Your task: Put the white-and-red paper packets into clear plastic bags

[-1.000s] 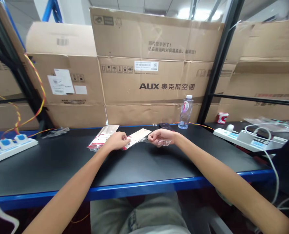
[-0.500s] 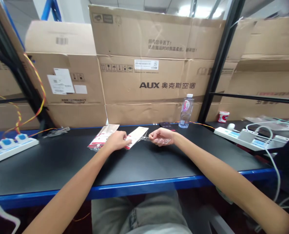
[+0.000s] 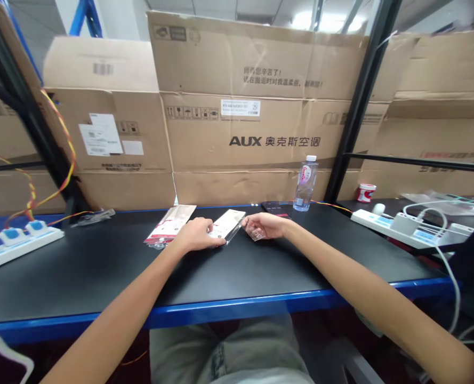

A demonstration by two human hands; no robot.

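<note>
Left hand (image 3: 197,235) sits half-curled on a paper-backed plastic packet (image 3: 226,225), can't tell if it's gripping, while the right hand (image 3: 266,225) pinches the clear flap (image 3: 255,233) at 3 o'clock, second packet (image 3: 170,224) at 9.

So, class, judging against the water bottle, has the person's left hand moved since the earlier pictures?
Yes: the left hand has slid rightward, closer to the plastic water bottle, which sits in the same place in the view.
</note>
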